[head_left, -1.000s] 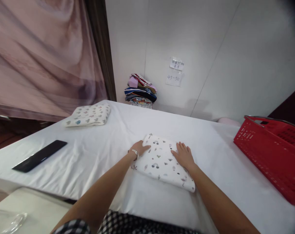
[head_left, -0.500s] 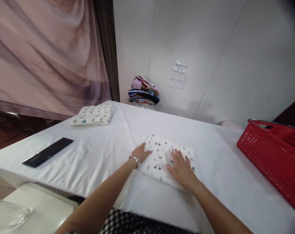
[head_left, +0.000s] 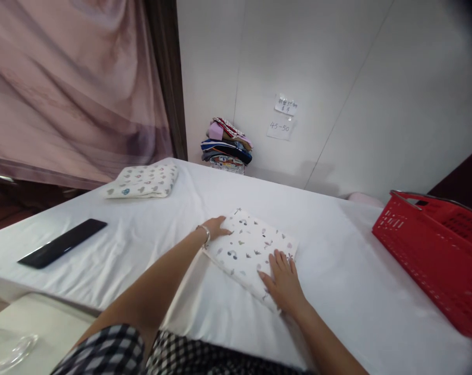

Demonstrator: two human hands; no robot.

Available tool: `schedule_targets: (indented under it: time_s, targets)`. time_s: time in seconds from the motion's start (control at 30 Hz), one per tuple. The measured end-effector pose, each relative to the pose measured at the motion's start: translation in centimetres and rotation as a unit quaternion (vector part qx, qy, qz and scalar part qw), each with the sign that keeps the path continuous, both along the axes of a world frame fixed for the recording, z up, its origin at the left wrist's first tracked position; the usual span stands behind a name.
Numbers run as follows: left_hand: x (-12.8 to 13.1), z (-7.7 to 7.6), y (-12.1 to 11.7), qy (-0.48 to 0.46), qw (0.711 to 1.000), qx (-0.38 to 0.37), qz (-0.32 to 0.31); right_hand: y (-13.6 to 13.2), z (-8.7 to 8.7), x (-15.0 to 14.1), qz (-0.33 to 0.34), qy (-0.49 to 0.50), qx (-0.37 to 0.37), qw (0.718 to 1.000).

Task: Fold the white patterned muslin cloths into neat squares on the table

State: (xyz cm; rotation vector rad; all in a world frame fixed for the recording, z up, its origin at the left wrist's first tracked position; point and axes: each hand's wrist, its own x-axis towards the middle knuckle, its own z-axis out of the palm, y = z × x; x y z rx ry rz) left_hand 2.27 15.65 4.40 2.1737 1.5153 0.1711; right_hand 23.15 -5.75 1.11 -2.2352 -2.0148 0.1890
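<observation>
A folded white cloth with small printed rainbows, palm trees and leaves lies in front of me on the white-covered table. At its left edge rests my left hand, which wears a bracelet; its thumb and fingers are apart, touching the border. My right hand lies flat over the cloth's right side with fingers stretched out. Toward the far left corner sits another folded white cloth with a grey and blue print.
A long black flat object lies on the table's left. The red plastic basket stands at the right edge. A stack of folded fabrics is beyond the far edge, by the wall. A pale stool-like surface is at lower left.
My right hand has slid toward me, to the cloth's near right edge. The cloth now lies turned slightly clockwise; my left hand remains at its left edge. The whole view has shifted slightly.
</observation>
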Motion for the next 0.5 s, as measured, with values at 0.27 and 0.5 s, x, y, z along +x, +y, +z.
schedule_targets:
  time_s: [0.27,0.5]
  targets:
    - [-1.4,-2.4,-1.0,-0.052,0.997,-0.005,0.064,0.1,0.2,0.3,0.008,0.015,-0.014,1.0]
    - [-2.3,-2.2,-4.1,-0.052,0.993,0.017,0.106,5.1,3.5,3.9,-0.02,-0.002,0.086,0.996]
